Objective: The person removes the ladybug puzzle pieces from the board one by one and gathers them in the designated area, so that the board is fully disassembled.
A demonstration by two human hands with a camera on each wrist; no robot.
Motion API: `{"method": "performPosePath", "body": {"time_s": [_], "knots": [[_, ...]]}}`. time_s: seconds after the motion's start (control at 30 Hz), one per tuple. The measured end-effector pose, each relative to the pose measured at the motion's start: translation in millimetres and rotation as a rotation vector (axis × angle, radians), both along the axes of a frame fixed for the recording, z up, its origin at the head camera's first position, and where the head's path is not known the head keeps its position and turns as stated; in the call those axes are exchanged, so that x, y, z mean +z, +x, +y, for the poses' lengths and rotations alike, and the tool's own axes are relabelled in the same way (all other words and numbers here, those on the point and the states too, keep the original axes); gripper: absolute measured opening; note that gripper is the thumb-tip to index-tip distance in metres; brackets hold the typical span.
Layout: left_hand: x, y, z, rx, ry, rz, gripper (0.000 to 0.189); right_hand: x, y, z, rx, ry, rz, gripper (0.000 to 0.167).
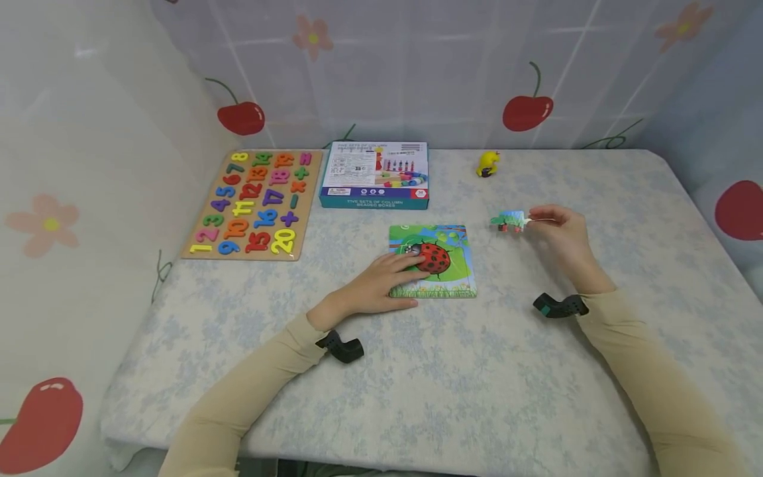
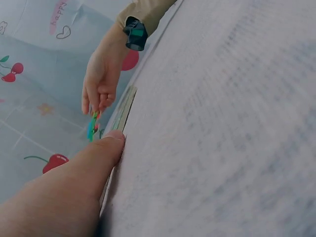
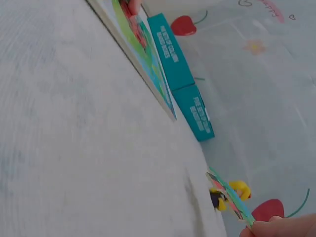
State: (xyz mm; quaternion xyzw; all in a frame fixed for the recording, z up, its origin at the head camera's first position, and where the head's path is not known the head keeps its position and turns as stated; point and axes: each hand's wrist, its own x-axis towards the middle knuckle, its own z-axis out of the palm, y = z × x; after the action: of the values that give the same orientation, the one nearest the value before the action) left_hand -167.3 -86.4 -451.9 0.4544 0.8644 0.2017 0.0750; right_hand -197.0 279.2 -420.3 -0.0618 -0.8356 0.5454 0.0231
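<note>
Left grip (image 1: 387,281): fingers spread, resting on ladybird puzzle (image 1: 438,260) beneath. Right grip (image 1: 563,240): pinching thin printed piece (image 1: 510,220) by one end, piece extending leftward; could drop, likely if that narrow hold loosens. Beyond right grip: yellow toy (image 1: 487,163).

The person wears plain beige long sleeves. The left sleeve (image 1: 262,377) and the right sleeve (image 1: 644,364) fit closely and end at the wrist, with soft creases in the cloth. A curved black left wrist device (image 1: 344,348) juts from one cuff; the matching right wrist device (image 1: 560,307) shows a small green patch. The left hand (image 1: 381,283) and right hand (image 1: 563,242) are bare.
</note>
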Motion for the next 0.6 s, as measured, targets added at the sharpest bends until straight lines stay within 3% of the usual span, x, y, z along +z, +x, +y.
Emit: {"method": "performPosePath", "body": {"time_s": [0.23,0.6], "knots": [[-0.7,-0.3,-0.6,-0.002,0.008,0.005,0.057,-1.7,8.2,18,-0.035,0.091,-0.004,0.037],[-1.3,-1.0,-0.9,0.002,-0.002,0.003,0.058,-0.9,6.3,21,-0.1,0.058,-0.049,0.031]]}}
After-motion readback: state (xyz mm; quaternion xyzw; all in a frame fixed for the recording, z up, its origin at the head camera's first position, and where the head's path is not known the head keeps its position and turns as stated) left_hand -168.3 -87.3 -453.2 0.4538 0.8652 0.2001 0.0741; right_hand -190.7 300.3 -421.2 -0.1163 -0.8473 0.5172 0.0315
